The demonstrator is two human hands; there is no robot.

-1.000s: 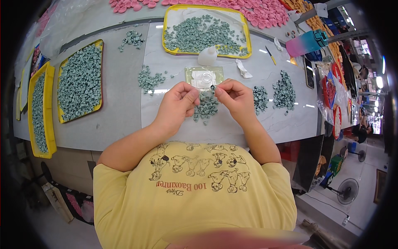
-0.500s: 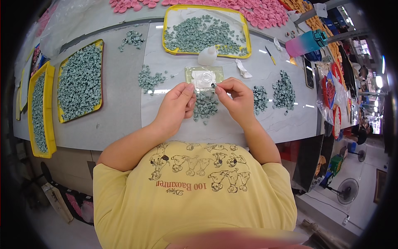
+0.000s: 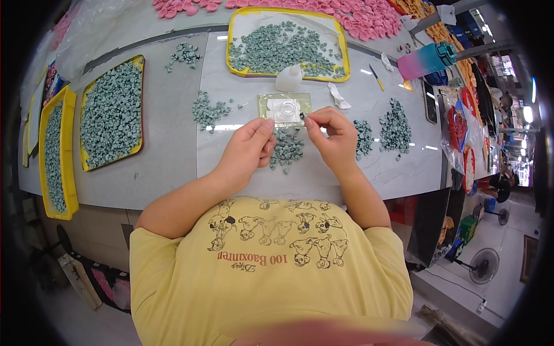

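My right hand (image 3: 333, 138) pinches a small dark-green piece (image 3: 303, 116) between thumb and forefinger, at the right edge of a clear, flat pad (image 3: 263, 104) with a white square and a round ring on it. Closed, with the thumb pressed on the forefinger, my left hand (image 3: 248, 145) is at the pad's near left corner. Whatever its fingertips hold, if anything, is too small to make out. Between my hands lies a pile of grey-green pieces (image 3: 287, 149). Just beyond the pad stands a white squeeze bottle (image 3: 288, 78).
A yellow tray (image 3: 348, 57) of green pieces is at the back, two more yellow trays (image 3: 142, 104) at the left. Loose piles (image 3: 395, 130) flank my hands. A crumpled tissue (image 3: 339, 97), a knife (image 3: 377, 77), a phone (image 3: 430, 102) and a teal-pink bottle (image 3: 424, 61) lie rightward.
My right hand has shifted slightly right with the small dark piece, away from the pad's middle. The left hand has stayed nearly in place, a little lower.
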